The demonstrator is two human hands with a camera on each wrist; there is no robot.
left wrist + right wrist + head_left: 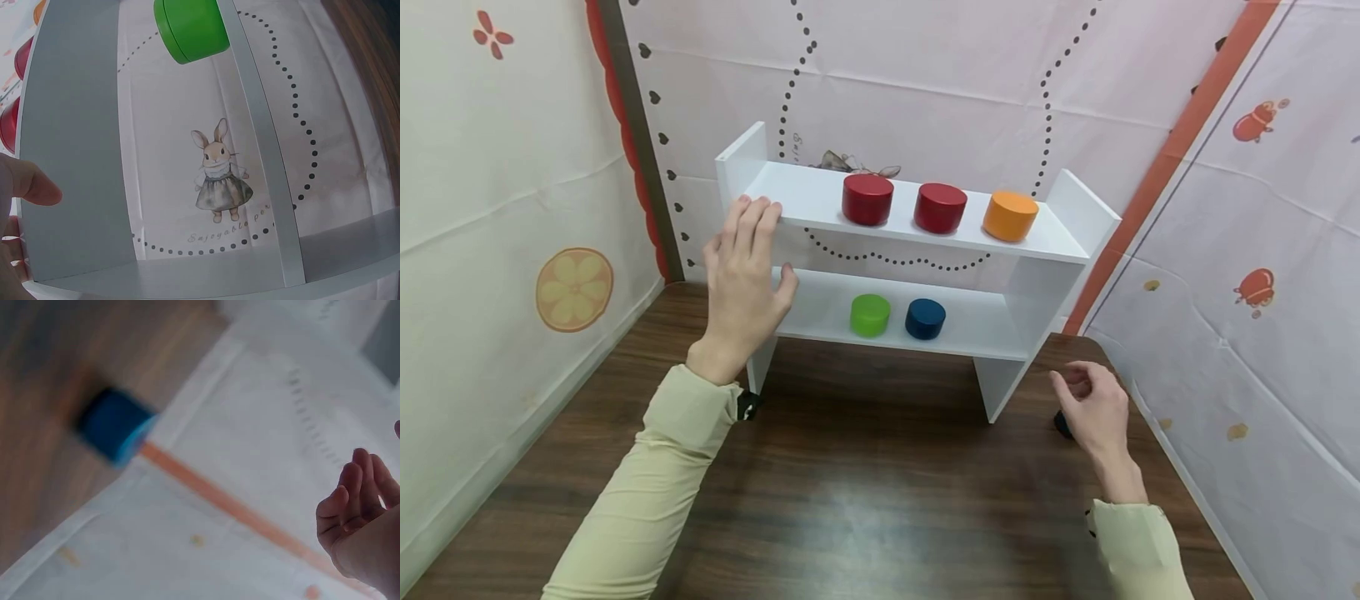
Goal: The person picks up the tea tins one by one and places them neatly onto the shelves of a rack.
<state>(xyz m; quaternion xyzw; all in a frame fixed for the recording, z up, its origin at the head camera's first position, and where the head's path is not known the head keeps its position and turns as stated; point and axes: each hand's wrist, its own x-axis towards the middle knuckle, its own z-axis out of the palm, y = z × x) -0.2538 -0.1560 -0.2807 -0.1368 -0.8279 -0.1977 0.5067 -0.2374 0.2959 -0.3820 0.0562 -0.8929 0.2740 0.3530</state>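
Observation:
My left hand (743, 283) is at the left end of the white two-tier shelf (917, 342), fingers at the top board's front edge and thumb lower; whether it touches cannot be told. In the left wrist view its thumb (40, 187) shows beside the board. Two red round tins (867, 200) and an orange one (1011, 217) stand on the upper board. A green tin (870, 316) and a dark blue one (925, 319) stand below. Over the table's right side, my right hand (1097, 408) is loosely curled, holding nothing. Another blue tin (115, 425) lies near it, partly hidden in the head view.
Dark wooden table (850, 500) under the shelf. Patterned white cloth (925, 83) hangs behind and at both sides, close to the table's edges. The shelf's raised end panels (1082, 212) flank the upper board.

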